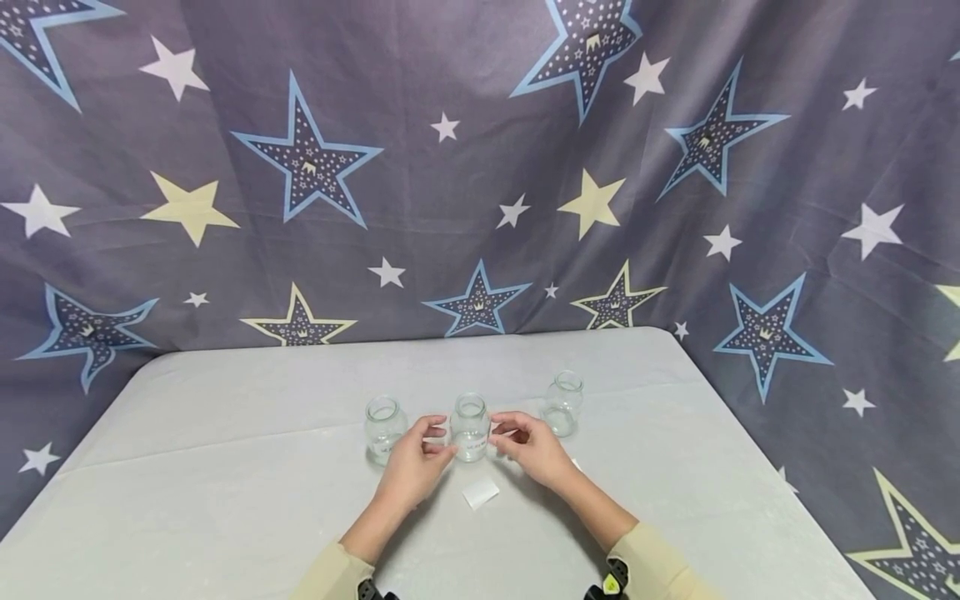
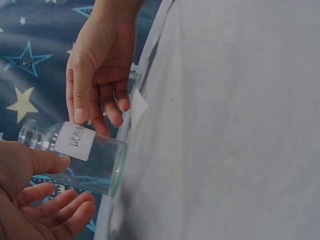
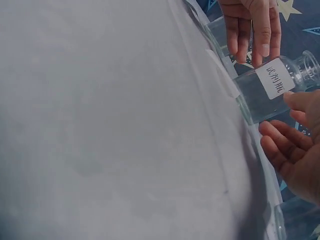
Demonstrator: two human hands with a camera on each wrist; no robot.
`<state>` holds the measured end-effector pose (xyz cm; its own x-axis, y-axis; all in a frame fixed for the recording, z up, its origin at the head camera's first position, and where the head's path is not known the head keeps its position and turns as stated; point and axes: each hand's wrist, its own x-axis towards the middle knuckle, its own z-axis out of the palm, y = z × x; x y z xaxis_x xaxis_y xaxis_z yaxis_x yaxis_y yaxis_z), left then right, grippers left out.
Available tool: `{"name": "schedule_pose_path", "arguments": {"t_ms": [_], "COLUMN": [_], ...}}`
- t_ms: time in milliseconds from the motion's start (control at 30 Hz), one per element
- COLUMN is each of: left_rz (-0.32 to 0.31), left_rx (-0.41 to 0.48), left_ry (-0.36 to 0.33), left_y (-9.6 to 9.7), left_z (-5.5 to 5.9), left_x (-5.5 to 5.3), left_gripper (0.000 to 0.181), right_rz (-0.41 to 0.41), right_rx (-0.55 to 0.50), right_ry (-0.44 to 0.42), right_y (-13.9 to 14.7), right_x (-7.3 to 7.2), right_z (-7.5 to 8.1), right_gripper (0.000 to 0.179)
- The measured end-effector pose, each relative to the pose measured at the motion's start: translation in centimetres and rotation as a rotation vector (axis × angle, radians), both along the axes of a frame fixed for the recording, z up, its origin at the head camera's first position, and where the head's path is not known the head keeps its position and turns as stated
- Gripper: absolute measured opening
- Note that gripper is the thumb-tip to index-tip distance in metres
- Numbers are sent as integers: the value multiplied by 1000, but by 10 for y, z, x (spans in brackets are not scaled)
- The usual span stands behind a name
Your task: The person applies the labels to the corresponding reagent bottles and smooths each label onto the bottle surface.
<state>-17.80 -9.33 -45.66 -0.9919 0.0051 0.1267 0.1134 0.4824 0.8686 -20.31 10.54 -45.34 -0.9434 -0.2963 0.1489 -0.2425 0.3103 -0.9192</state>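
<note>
A clear glass jar (image 1: 470,417) with a rounded shoulder stands upright between my two hands. Its front bears a white label (image 3: 275,79) with handwritten characters. On its left side is my left hand (image 1: 415,462), thumb beside the glass and fingers loosely bent. My right hand (image 1: 534,450) is at the other side, its fingertips close to the jar. Whether either hand touches the glass is hard to tell; neither grips it. In the left wrist view, the left thumb (image 2: 52,162) overlaps the jar's outline, while the other fingers are spread below.
A second glass jar (image 1: 381,417), also labelled, stands left of my left hand. Another jar (image 1: 564,400) is behind my right hand, with no label visible. A small white paper piece (image 1: 481,492) lies in front on the white-covered table (image 1: 225,500). Star-patterned cloth (image 1: 450,208) hangs behind.
</note>
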Motion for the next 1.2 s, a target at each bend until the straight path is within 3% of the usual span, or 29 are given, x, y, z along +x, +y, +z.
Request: {"name": "schedule_pose_path", "arguments": {"t_ms": [67, 200, 333, 767, 1200], "left_rz": [5, 2, -21, -176, -306], "left_rx": [-12, -46, -64, -38, -86], "left_ry": [-4, -3, 1, 38, 39], "left_y": [-1, -2, 0, 19, 53], "left_z": [3, 8, 12, 11, 9], "left_x": [2, 7, 11, 17, 14], "left_gripper": [34, 21, 16, 15, 17], "right_rz": [-25, -57, -61, -77, -82], "right_rx": [26, 67, 104, 234, 305], "right_ry": [-3, 6, 32, 79, 73], "right_y": [1, 6, 12, 36, 72], "right_x": [3, -4, -4, 2, 8], "right_z": [5, -8, -8, 1, 7], "right_gripper": [29, 25, 23, 21, 25]}}
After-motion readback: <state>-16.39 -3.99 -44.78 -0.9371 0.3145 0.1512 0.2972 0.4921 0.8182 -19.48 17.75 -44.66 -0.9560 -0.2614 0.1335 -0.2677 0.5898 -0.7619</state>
